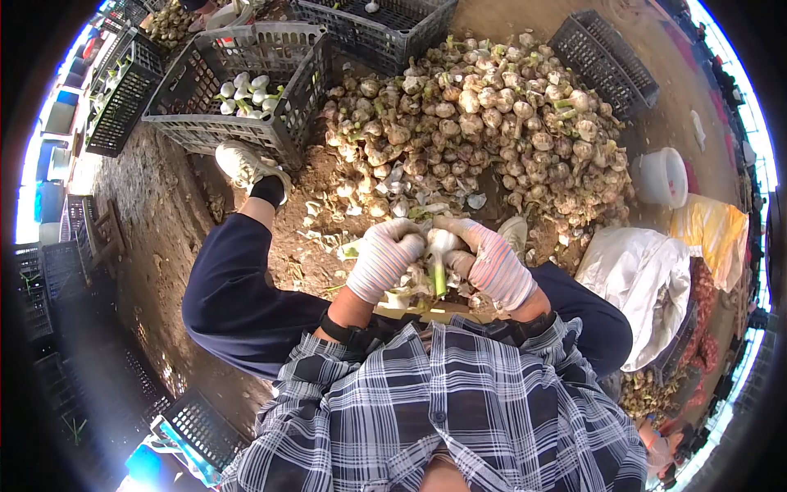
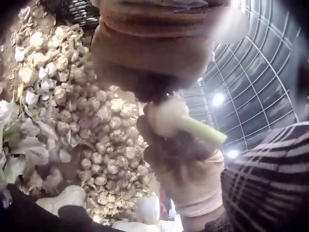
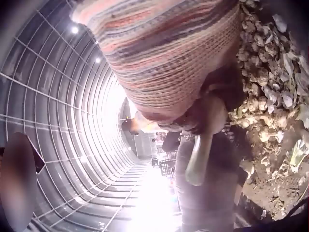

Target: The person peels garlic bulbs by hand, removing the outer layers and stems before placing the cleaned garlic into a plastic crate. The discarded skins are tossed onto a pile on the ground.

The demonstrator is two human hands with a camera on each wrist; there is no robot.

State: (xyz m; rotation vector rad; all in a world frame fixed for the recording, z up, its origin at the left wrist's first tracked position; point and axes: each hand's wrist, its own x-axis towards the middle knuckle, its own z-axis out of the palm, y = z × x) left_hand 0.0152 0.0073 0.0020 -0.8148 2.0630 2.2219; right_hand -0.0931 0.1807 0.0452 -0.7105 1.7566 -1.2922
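Note:
Both hands wear striped knit gloves and meet over the lap at one white garlic bulb (image 1: pixel 443 241), whose cut green stem (image 1: pixel 439 280) points back toward the body. The left hand (image 1: pixel 385 258) has curled fingers and pinches at the bulb's left side. From the other side the right hand (image 1: pixel 497 266) grips the bulb between thumb and fingers. Seen from the left wrist, the pale bulb (image 2: pixel 166 116) sits between the two gloves, its fingertips side in shadow. The right wrist view has the stem (image 3: pixel 199 162) sticking out below the right glove (image 3: pixel 164 63).
A large heap of unpeeled garlic (image 1: pixel 492 123) lies in front, with loose skins near the feet. A black crate (image 1: pixel 287 123) at front left contains several white bulbs. Other crates (image 1: pixel 607 61), a white bucket (image 1: pixel 661 178) and a white sack (image 1: pixel 639 279) stand around.

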